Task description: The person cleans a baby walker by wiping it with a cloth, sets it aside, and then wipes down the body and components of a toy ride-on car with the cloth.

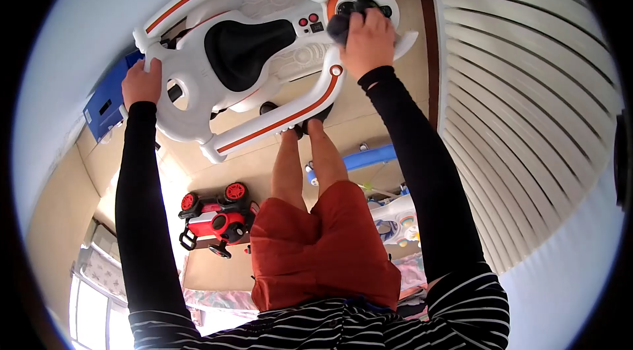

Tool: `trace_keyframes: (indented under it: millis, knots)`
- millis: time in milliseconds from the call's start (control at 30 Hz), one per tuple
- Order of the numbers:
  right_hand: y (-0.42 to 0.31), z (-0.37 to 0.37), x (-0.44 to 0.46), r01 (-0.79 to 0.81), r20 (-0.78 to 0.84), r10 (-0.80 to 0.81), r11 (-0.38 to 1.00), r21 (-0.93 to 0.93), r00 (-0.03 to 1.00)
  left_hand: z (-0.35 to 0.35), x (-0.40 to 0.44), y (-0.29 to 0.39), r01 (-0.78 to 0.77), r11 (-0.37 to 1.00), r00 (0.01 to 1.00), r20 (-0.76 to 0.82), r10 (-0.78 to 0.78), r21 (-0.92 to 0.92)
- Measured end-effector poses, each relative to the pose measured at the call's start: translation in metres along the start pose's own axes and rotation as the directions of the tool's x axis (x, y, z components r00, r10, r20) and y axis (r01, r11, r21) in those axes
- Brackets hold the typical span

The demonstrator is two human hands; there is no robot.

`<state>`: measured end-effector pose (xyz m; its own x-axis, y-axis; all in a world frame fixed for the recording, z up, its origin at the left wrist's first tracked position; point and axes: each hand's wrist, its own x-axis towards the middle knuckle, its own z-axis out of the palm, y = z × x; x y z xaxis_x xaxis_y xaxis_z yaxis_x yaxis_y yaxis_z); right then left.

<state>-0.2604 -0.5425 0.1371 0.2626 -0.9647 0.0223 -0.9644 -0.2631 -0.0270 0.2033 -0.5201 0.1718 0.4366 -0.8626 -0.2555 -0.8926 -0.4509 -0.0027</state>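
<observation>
Long black sleeves (425, 159), white-striped black top (297, 327), rust-red shorts (323, 244)

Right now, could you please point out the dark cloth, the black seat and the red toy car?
Dark cloth (339, 29): head view, bunched left part.
Black seat (247, 50): head view, middle.
Red toy car (229, 219): head view, red body.

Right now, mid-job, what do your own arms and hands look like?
Long, close-fitting, plain black arm sleeves, below the short sleeves of a black shirt with thin white stripes. The left hand and right hand wear no gloves.
</observation>
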Motion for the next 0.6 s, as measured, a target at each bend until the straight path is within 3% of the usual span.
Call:
trace_keyframes:
  millis: [167,267,300,333,400,500,600]
  knots:
    - [0.034,0.010,0.017,0.329,0.006,-0.341,0.910,0.252,0.940,-0.004,-0.001,-0.007,-0.023,1.000,1.000,0.010,0.023,0.014]
    - [0.056,-0.002,0.023,0.441,0.068,-0.449,0.891,0.110,0.891,-0.016,-0.003,0.003,0.000,0.998,1.000,0.030,0.002,-0.061]
    - [0.054,-0.007,0.024,0.354,0.089,-0.355,0.935,0.027,0.930,-0.018,-0.006,0.005,0.002,0.998,0.999,0.041,0.000,-0.068]
    - [0.056,-0.011,0.026,0.165,0.145,-0.164,0.986,0.007,0.976,-0.018,-0.008,0.006,0.002,0.997,0.999,0.052,0.002,-0.079]
    - [0.063,-0.022,0.037,-0.217,0.224,0.226,0.974,-0.065,0.948,-0.015,-0.008,0.003,0.011,0.998,1.000,0.029,-0.009,-0.062]
    - [0.060,-0.025,0.046,-0.316,0.214,0.312,0.949,-0.013,0.926,-0.003,-0.006,-0.004,-0.005,0.999,1.000,-0.021,0.005,-0.040]
    - [0.020,-0.010,0.036,-0.120,0.032,0.117,0.984,0.130,0.993,-0.013,-0.006,0.007,0.026,0.999,1.000,0.013,-0.026,-0.046]
